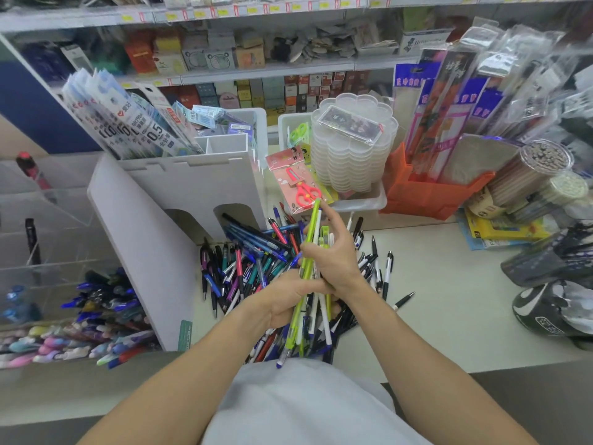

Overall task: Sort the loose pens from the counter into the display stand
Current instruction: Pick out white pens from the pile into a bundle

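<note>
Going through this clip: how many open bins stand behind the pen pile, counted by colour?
White bins: 2
Orange bin: 1
Total: 3

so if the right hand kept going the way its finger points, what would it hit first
Probably the packaged red scissors leaning just beyond the right hand, whose raised finger points up and away at it. The stack of clear plastic trays sits further right, though depth is unclear.
</note>
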`<action>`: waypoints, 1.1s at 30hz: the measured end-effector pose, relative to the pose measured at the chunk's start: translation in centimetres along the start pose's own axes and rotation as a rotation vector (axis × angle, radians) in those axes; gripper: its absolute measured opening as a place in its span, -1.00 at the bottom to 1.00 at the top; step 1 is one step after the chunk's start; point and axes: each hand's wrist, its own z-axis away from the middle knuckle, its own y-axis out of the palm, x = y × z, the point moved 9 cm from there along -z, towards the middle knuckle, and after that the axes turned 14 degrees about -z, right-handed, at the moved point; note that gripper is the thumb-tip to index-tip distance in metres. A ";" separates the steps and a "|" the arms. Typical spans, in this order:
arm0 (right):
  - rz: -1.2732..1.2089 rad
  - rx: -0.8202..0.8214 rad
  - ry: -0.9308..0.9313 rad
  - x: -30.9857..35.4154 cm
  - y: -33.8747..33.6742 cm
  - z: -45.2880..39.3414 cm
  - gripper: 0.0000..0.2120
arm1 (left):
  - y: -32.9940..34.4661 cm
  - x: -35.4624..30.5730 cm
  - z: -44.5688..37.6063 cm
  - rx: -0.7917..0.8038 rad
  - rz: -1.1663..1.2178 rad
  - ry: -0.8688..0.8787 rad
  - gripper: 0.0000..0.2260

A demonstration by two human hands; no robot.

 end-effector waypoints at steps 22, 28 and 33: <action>-0.009 0.007 0.275 -3.5 -1.5 1.9 -0.75 | -3.3 2.3 2.3 -0.148 0.233 0.076 -0.87; 0.425 0.636 0.524 -8.9 0.1 7.7 -0.47 | -7.3 3.7 2.8 -0.383 0.320 0.060 -0.95; 0.449 0.456 0.406 -8.0 0.3 6.3 -0.75 | -9.0 3.6 3.6 -0.451 0.267 0.070 -0.92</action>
